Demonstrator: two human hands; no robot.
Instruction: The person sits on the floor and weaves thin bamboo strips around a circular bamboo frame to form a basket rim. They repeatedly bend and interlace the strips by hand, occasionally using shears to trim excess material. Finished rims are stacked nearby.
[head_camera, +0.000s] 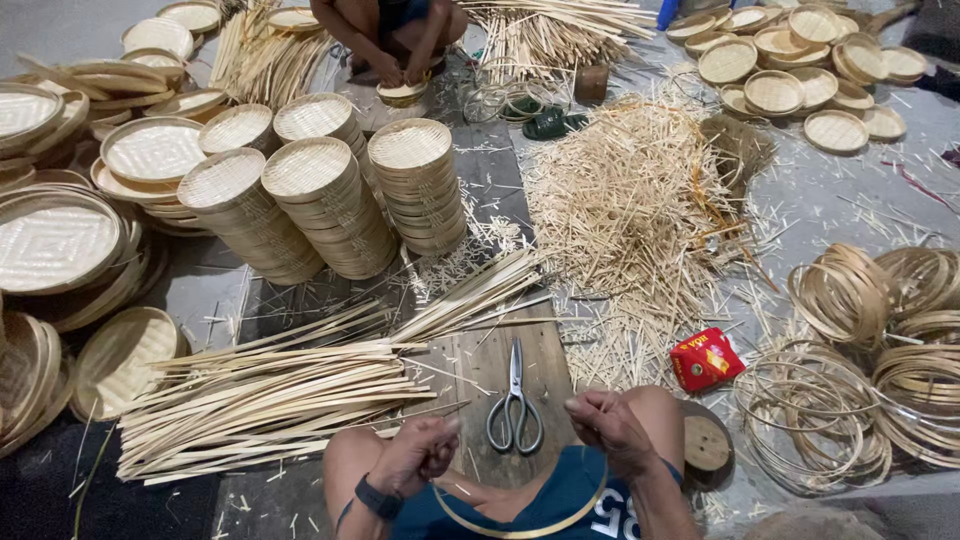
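Observation:
My left hand (420, 452) and my right hand (605, 425) are both closed on the ends of a thin bamboo strip (520, 530) that bends in a loop down across my lap. A black band sits on my left wrist. A pair of scissors (515, 400) lies on the wooden board (540, 360) between my hands, blades pointing away from me. A bundle of long bamboo strips (280, 390) lies to the left of my knees.
Stacks of woven bamboo trays (330, 200) stand ahead, more trays at left and far right. Bamboo offcuts (630, 210) pile in the middle. Bamboo rings (870, 350) heap at right beside a red packet (705, 358). Another person (395, 35) squats at the far side.

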